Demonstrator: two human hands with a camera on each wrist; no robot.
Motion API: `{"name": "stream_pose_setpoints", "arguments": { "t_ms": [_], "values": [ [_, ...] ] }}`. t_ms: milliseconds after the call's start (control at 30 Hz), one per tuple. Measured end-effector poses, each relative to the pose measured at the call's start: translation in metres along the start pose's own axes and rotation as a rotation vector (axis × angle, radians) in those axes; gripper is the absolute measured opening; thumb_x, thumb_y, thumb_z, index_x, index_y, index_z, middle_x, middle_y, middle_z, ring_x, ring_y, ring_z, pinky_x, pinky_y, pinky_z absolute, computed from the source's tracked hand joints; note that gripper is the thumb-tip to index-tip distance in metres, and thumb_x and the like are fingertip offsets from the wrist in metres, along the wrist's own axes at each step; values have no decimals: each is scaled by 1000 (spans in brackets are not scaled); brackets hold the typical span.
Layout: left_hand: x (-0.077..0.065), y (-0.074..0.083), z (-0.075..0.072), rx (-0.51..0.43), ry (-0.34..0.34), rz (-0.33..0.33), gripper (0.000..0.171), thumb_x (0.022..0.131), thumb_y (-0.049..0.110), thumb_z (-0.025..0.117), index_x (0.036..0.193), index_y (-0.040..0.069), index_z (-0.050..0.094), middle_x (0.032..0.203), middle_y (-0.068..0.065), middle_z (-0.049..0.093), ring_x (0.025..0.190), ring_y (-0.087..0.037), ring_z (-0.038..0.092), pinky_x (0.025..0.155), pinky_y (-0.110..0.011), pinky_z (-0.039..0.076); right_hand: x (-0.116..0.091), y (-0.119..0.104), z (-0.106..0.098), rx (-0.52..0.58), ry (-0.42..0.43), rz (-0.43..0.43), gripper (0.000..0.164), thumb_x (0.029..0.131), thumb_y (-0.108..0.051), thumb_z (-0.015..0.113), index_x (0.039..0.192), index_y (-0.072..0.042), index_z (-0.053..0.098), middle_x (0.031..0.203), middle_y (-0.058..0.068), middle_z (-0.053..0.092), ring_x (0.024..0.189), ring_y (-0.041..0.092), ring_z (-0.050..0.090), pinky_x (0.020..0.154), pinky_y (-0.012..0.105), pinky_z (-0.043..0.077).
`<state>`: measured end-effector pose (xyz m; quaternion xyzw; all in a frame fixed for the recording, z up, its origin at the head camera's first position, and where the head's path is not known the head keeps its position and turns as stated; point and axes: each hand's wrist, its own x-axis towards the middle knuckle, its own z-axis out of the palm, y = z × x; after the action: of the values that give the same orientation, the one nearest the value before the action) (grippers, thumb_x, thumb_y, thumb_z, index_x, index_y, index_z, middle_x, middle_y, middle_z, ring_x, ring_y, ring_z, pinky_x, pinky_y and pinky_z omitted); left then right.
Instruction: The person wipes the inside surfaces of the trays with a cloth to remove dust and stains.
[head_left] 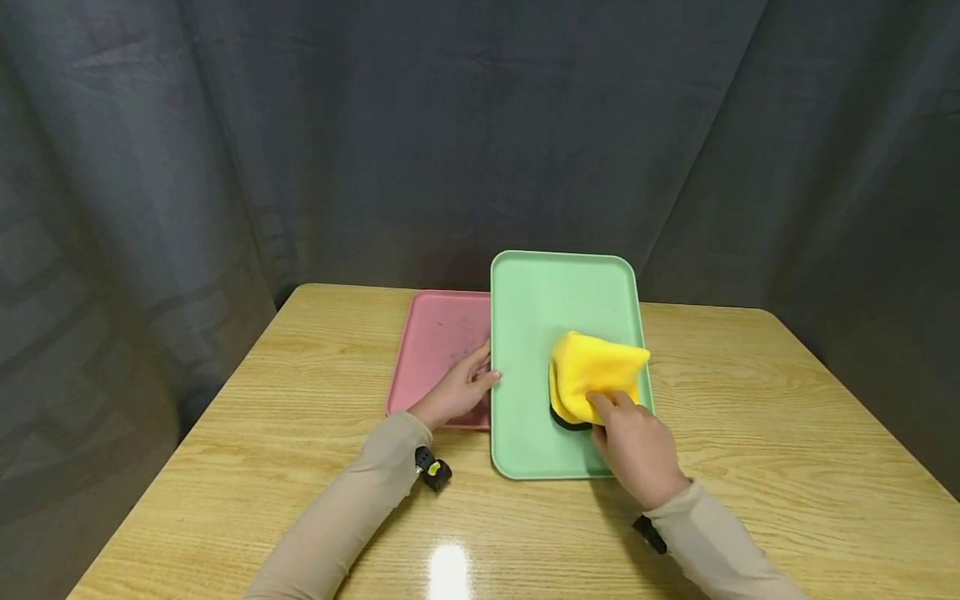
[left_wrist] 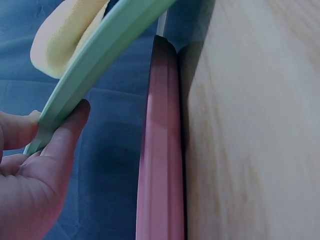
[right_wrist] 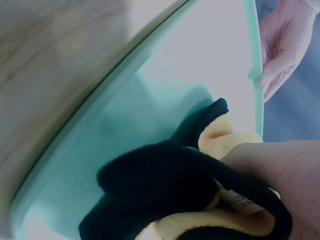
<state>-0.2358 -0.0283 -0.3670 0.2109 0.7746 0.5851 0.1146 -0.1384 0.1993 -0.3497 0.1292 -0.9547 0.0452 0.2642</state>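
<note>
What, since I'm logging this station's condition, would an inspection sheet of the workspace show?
Surface: wooden table, glare on its near side.
Job's things: green tray tilted, left edge raised higher than the pink tray, which lies on the table; yellow-and-black cloth bunched over the green tray.
Clutter: nothing seen.
Grips: left grip pinches the green tray's left edge; right grip holds the cloth.
Cables: nothing seen.
Surroundings: dark curtain behind the table.

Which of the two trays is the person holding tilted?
The green tray: the left hand grips its raised edge. The pink tray instead lies flat on the table, not held.
</note>
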Motion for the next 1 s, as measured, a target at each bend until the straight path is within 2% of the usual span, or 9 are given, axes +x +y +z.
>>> {"name": "stream_pose_setpoints", "arguments": {
  "t_ms": [300, 500, 1000],
  "values": [
    [-1, 1, -1, 8, -1, -4, 61, 98, 9, 43, 151, 12, 12, 156, -9, 19, 142, -25, 27, 112, -40, 35, -3, 12, -3, -7, -34, 47, 36, 69, -2, 74, 103, -2, 64, 74, 15, 58, 43, 20, 46, 34, 31, 36],
    [0, -1, -1, 16, -9, 17, 62, 99, 10, 43, 151, 12, 10, 157, -9, 17, 142, -26, 26, 111, -40, 35, -4, 15, -5, 7, -76, 73, 34, 72, -4, 72, 105, -1, 62, 72, 15, 56, 41, 18, 42, 33, 30, 33],
    [2, -3, 0, 3, -2, 29, 61, 98, 8, 43, 151, 11, 12, 157, -10, 17, 142, -26, 26, 113, -40, 33, -2, 1, -2, 24, -101, 21, 39, 70, -4, 77, 106, -4, 64, 80, 13, 60, 46, 17, 47, 36, 29, 36]
  ]
}}
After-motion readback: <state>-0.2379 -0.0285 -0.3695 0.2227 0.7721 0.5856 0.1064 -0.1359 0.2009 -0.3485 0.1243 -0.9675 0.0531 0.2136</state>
